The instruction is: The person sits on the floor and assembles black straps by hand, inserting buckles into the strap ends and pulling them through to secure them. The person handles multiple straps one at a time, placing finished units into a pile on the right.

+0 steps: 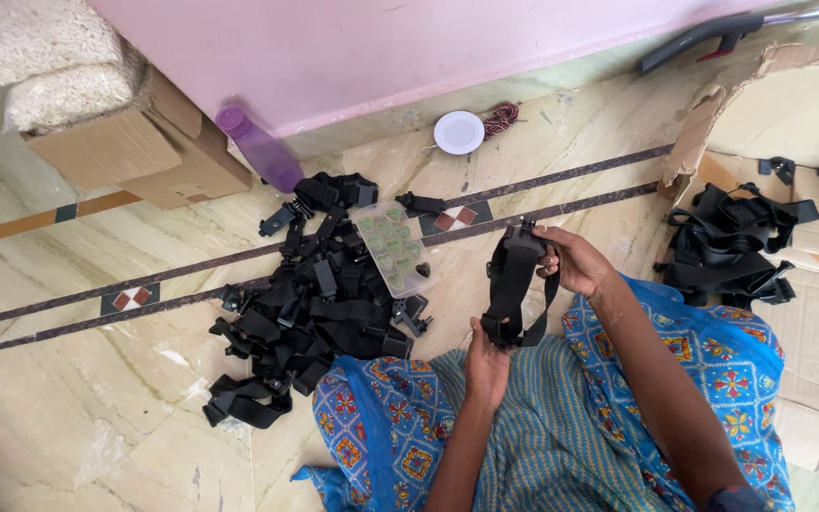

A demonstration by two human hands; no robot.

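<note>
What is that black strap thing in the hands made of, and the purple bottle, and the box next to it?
The black strap, held by the left hand and right hand, looks like matte woven fabric, limp and folding, with what seems a hard plastic buckle. The purple bottle looks like plastic: light shows through it. The box is dull brown cardboard with raw edges.

floor: beige marble, dark inlay | wall: pink | daylight
</note>
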